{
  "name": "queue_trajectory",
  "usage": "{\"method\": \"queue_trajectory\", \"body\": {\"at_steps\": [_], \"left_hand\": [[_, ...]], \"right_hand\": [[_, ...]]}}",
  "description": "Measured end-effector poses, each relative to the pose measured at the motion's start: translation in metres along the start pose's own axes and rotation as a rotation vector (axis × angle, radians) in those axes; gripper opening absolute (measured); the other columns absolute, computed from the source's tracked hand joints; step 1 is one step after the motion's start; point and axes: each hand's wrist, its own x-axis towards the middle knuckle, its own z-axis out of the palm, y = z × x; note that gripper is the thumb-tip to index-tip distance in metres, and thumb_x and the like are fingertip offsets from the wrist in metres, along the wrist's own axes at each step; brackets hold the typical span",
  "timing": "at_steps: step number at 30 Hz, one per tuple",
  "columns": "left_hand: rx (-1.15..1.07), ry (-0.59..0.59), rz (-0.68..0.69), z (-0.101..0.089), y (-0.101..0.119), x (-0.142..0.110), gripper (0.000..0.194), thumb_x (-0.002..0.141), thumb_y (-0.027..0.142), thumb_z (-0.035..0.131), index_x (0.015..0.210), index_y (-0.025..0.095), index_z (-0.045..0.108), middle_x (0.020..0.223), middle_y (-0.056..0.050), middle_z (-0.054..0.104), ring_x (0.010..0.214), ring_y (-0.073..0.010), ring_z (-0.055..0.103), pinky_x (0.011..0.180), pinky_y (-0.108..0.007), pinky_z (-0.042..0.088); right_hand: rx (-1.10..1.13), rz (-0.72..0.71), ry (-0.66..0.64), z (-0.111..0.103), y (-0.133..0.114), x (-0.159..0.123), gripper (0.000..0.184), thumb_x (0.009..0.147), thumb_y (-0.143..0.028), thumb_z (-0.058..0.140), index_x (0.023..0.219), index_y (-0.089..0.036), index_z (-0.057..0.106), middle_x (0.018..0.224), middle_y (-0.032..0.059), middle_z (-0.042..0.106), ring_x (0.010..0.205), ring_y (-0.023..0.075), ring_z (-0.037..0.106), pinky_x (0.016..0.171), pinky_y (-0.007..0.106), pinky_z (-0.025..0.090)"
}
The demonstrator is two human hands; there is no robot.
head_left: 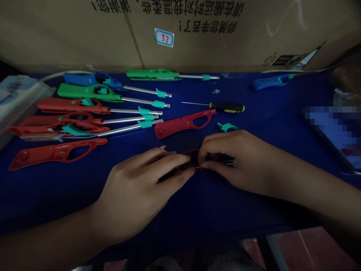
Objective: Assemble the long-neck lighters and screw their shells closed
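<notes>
Red plastic in play: the casing (192,151), on the near side of the screwdriver (218,107)! Left hand (143,180) holds it, fingers narrow; right hand (232,154) pinches narrow alongside, its grip hidden. Looks like fiddly inner fitting, calling next for steady fingertips. Long axis roughly parallels the screwdriver, metal rod (229,163) pointing right.

Left hand (141,182) and right hand (228,156) hold a red casing (193,151).

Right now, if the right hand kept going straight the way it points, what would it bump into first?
Probably the left hand. Past the red lighter part in its grip, the right hand points that way, though depth is hard to judge.
</notes>
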Motion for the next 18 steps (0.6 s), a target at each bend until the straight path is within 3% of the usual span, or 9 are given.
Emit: {"method": "queue_trajectory", "body": {"at_steps": [7, 12, 18], "left_hand": [[-0.045, -0.020, -0.009, 0.0000, -0.0020, 0.0017, 0.031, 0.098, 0.011, 0.055, 0.120, 0.024, 0.073, 0.120, -0.001, 0.072, 0.103, -0.0213, 0.065, 0.085, -0.035, 0.059], [-0.093, -0.008, -0.047, 0.0034, -0.0034, 0.0013, 0.029, 0.097, 0.012, 0.059, 0.117, 0.025, 0.075, 0.119, 0.000, 0.072, 0.099, -0.0185, 0.064, 0.082, -0.032, 0.057], [-0.120, 0.007, -0.056, 0.0049, -0.0031, 0.0011, 0.030, 0.096, 0.011, 0.061, 0.120, 0.025, 0.073, 0.118, 0.001, 0.073, 0.098, -0.0166, 0.064, 0.087, -0.032, 0.054]], "right_hand": [[0.060, 0.071, 0.011, -0.0030, -0.0004, 0.0018, 0.021, 0.086, -0.005, 0.060, 0.088, -0.022, 0.072, 0.083, -0.0044, 0.075, 0.076, 0.0112, 0.068, 0.069, 0.023, 0.048], [0.066, 0.095, 0.121, -0.0087, 0.0037, 0.0019, 0.011, 0.086, -0.013, 0.065, 0.088, -0.021, 0.073, 0.081, -0.0027, 0.073, 0.071, 0.0115, 0.066, 0.066, 0.022, 0.049], [0.027, 0.090, 0.025, -0.0086, 0.0053, 0.0036, 0.012, 0.083, -0.012, 0.068, 0.083, -0.021, 0.075, 0.075, -0.0024, 0.070, 0.068, 0.0120, 0.062, 0.062, 0.025, 0.045]]}}
